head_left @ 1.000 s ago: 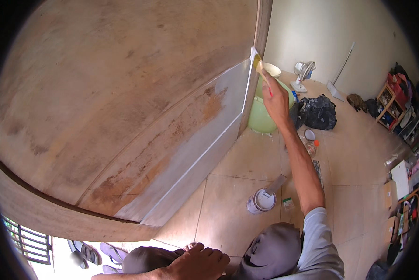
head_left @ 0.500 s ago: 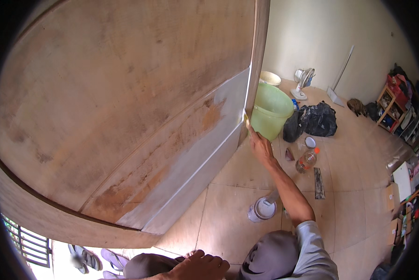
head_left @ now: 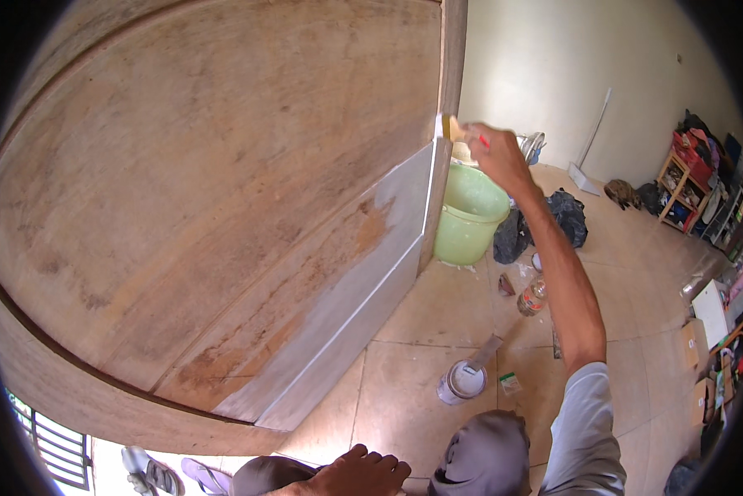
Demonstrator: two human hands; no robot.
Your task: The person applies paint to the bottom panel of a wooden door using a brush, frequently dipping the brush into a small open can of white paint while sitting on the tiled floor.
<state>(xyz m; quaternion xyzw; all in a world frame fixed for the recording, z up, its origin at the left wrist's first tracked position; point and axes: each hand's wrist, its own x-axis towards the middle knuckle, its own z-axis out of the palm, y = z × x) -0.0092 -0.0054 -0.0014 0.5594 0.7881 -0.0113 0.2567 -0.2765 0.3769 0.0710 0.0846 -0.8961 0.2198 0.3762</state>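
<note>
My right hand (head_left: 499, 157) is closed round a paintbrush (head_left: 447, 126), its bristles against the edge of a large brown wooden door (head_left: 222, 157). A wet white line runs down that edge below the brush. Pale grey paint (head_left: 351, 285) covers part of the door's lower panel, with bare brown patches beside it. My left hand (head_left: 361, 474) rests on my left knee, fingers laid over it and holding nothing I can see. Between the door and my right knee stands a paint can (head_left: 464, 383) of whitish paint, a flat scraper-like strip (head_left: 484, 354) across its rim.
Behind the door's edge stands a green bucket (head_left: 472, 217), with black plastic bags (head_left: 568, 217) beside it. A plastic bottle (head_left: 532, 298) and a small green packet (head_left: 509, 383) are on the tiled floor. Shelves (head_left: 681, 192) line the right; sandals (head_left: 150, 471) lie lower left.
My right hand has moved up along the door's edge with the paintbrush, leaving the bucket more fully in view. My left hand has stayed on the knee.
</note>
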